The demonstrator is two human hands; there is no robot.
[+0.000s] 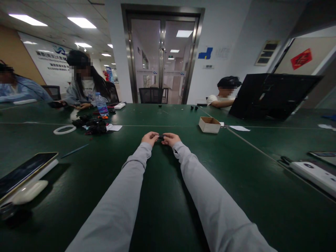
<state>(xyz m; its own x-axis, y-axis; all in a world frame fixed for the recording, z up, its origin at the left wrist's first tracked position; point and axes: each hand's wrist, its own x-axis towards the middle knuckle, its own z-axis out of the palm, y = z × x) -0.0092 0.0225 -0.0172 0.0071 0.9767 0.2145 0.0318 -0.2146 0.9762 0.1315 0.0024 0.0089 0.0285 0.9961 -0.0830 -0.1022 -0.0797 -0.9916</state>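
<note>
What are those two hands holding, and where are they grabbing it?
A small black part, pinched between the left hand and right hand, one at each end. What it is cannot be told.

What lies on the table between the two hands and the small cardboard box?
Nothing: in the head view the green table is bare from the hands, left hand and right hand, to the cardboard box.

Walls: white, blue logo [205, 53] | Door: glass double door [162, 59], steel frame | Ceiling: lit panel lights [82, 22] | Furniture: green tables [236, 168], black chair [151, 95] stood by the door
</note>
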